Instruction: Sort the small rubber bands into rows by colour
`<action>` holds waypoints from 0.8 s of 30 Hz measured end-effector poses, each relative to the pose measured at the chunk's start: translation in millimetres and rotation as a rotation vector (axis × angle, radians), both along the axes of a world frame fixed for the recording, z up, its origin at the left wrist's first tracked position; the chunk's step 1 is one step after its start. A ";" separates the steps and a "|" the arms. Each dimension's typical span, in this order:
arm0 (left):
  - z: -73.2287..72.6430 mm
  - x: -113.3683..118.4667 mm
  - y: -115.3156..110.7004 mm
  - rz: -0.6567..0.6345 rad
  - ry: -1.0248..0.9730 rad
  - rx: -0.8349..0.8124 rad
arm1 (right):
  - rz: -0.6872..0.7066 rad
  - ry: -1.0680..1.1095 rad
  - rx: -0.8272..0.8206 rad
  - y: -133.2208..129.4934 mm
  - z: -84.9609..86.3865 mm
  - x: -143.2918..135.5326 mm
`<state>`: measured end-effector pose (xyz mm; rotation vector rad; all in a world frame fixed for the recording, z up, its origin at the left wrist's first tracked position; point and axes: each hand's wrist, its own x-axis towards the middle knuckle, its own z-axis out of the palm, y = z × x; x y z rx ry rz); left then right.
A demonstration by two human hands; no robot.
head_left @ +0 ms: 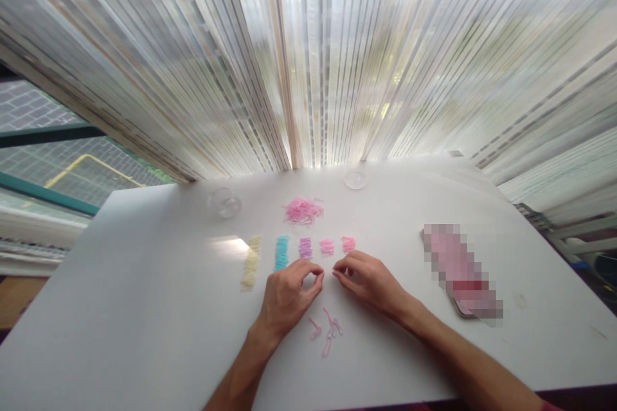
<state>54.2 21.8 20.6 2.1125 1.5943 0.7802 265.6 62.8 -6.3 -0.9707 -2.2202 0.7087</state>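
Watching remotely, I can't tell whether the left grip (288, 288) or right grip (365, 275) pinches anything; pink strips (326, 347) lie nearer on the tabletop (159, 327); straying forward could scatter the coral bundle (348, 244).

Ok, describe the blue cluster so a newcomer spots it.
On the white table, look on the near side of the loose pink heap. Second from the left there, the blue cluster lies between the yellow cluster and the purple cluster; it alone is blue.
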 end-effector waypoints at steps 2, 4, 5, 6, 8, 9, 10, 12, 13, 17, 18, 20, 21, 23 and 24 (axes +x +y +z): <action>1.5 2.4 8.1 0.024 0.075 0.001 | -0.047 -0.020 0.010 0.8 -3.0 1.1; 1.4 4.6 16.6 0.085 0.132 0.010 | -0.091 -0.053 0.006 1.7 -4.0 2.6; 0.7 5.5 20.3 0.106 0.150 0.013 | -0.104 -0.071 0.000 2.0 -3.7 3.3; -0.3 6.1 23.3 0.119 0.163 0.016 | -0.108 -0.089 -0.009 2.3 -2.9 3.9; -2.7 6.9 26.8 0.121 0.183 0.022 | -0.110 -0.117 -0.018 2.5 -0.8 4.6; -4.0 7.0 27.5 0.120 0.194 0.025 | -0.108 -0.127 -0.020 2.5 0.2 4.7; -5.2 7.0 27.7 0.119 0.207 0.028 | -0.105 -0.136 -0.020 2.4 1.1 4.7; -7.3 6.7 27.3 0.117 0.237 0.034 | -0.100 -0.144 -0.022 1.9 2.0 4.6; -8.2 6.6 27.1 0.116 0.254 0.038 | -0.098 -0.144 -0.022 1.7 2.1 4.5; -11.0 6.6 27.4 0.093 0.317 0.056 | -0.094 -0.143 -0.025 1.8 2.1 4.9; -11.7 6.7 27.6 0.083 0.328 0.062 | -0.095 -0.144 -0.025 2.1 2.2 5.1; -12.9 7.0 27.8 0.068 0.343 0.073 | -0.096 -0.144 -0.022 2.6 2.6 5.5; -13.5 7.2 27.8 0.063 0.348 0.078 | -0.097 -0.144 -0.020 2.9 2.9 5.7; -14.5 7.3 27.6 0.056 0.355 0.086 | -0.096 -0.147 -0.020 3.0 3.4 5.9; -14.8 7.4 27.5 0.054 0.357 0.089 | -0.095 -0.149 -0.020 3.0 3.8 5.9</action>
